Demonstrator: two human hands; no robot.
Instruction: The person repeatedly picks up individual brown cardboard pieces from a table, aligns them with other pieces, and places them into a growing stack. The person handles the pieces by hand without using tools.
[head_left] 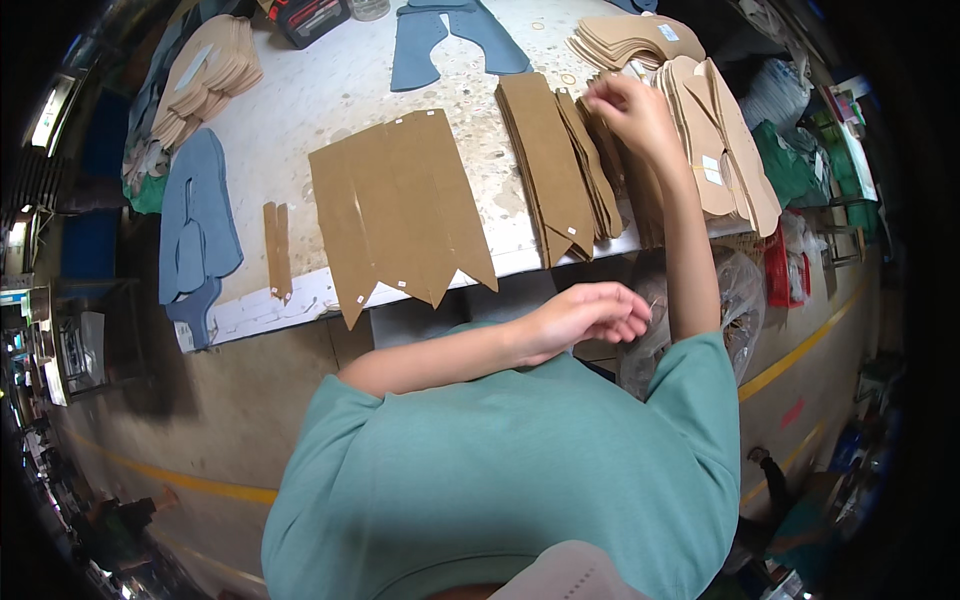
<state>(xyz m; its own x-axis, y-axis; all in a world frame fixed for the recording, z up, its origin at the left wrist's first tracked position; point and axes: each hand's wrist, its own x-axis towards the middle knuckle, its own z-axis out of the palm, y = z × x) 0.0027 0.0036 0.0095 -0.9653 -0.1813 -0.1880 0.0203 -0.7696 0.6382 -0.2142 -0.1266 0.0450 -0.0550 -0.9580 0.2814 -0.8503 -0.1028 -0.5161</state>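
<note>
**Hands over stacked cut pieces at the surface edge**

The right hand (628, 108) reaches up over the pale, speckled surface (300, 110), fingers curled and pinched at the top of a fanned stack of dark brown pieces (590, 170); whether it truly grips one I cannot tell. That stack lies with its long axis running away from the person, its pointed ends at the near edge. Just left of it lies a second, flatter brown stack (545, 165) with the same lie. Right of the hand, tan curved pieces (725, 150) lean in a crowded pile, hemming the wrist in.

The left hand (590, 315) hangs below the surface edge, in front of the teal shirt (500, 470), fingers loosely curled, holding nothing that shows.

Further left, a broad sheet of brown pieces (400, 210) laid side by side points its notched tips toward the person. Blue felt-like cutouts (200, 225) drape over the left edge; a narrow brown strip (277, 250) lies between them.
</note>
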